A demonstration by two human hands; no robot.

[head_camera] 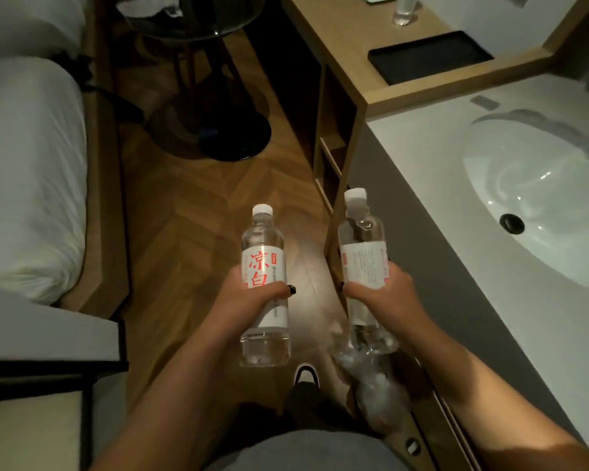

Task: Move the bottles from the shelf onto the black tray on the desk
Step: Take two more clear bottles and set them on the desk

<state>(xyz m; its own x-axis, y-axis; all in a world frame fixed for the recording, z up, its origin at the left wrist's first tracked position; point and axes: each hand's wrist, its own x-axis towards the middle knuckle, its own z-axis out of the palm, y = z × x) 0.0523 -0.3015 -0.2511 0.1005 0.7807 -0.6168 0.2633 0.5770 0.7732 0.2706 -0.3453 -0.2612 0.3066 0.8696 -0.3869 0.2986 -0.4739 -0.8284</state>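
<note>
My left hand (249,300) grips a clear water bottle (264,253) with a white cap and a white label with red characters, held upright over the wooden floor. My right hand (385,294) grips a second clear water bottle (363,246) with a white label, tilted slightly left, close to the counter's side. The black tray (430,57) lies on the wooden desk (347,39) at the upper right, well ahead of both hands. Nothing stands on the tray.
A clear glass (403,10) stands on the desk behind the tray. A white counter with a sink (538,198) fills the right. A bed (28,171) lies on the left. A black round stand base (233,137) sits on the floor ahead. Open shelf compartments (332,154) show under the desk.
</note>
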